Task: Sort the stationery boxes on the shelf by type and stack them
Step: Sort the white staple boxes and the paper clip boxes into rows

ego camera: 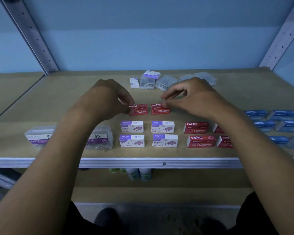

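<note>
Two red staple boxes lie side by side mid-shelf. My left hand [109, 97] pinches the left red box [139, 110] at its left end. My right hand [193, 97] pinches the right red box [159, 109] at its right end. Nearer the front edge sit several white-and-purple staple boxes [132, 127] in a grid. More red staple boxes [195, 128] lie to their right, partly hidden by my right forearm. Blue boxes [282, 114] lie at the far right. Clear paper clip boxes [38, 137] stand at the front left.
Clear plastic boxes [147, 82] with a small white-purple box on top stand at the back, beside a small white box [134, 82]. Metal shelf uprights [31, 36] rise at both back corners. The shelf's white front rim [159, 162] runs across, with bottles [139, 173] on the level below.
</note>
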The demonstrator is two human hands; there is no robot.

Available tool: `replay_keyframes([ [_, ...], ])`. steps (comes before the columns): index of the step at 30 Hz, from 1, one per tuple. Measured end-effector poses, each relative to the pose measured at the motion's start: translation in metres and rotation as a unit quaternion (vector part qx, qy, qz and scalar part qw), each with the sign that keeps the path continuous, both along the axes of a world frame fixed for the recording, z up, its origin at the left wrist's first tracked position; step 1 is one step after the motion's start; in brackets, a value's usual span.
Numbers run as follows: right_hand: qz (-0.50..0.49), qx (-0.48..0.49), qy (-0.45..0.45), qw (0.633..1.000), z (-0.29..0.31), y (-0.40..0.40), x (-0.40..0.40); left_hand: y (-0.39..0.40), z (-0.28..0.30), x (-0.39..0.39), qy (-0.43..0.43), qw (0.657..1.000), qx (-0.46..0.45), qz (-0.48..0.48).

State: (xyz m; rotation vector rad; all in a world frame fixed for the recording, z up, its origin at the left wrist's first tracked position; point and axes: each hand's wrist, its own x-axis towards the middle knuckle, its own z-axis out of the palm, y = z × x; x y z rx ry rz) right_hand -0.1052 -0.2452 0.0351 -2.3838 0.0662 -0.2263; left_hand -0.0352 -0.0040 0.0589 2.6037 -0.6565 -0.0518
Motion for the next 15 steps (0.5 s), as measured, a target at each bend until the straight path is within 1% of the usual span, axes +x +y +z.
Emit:
replay_keyframes([
  [4,0.004,-0.037,0.01,0.999,-0.003,0.0,0.004,-0.002,-0.005,0.0,0.003,1.0,-0.001,0.006],
  [7,0.002,-0.06,0.016,0.998,-0.004,0.002,0.004,-0.006,-0.007,0.001,-0.012,1.0,0.0,0.006],
  [11,-0.001,-0.059,-0.003,0.998,0.001,-0.005,-0.007,-0.014,-0.008,0.0,-0.04,0.999,-0.009,-0.004],
  [15,-0.026,-0.069,-0.026,0.997,0.014,-0.027,-0.03,-0.029,-0.007,-0.005,-0.076,0.996,-0.03,-0.031],
])
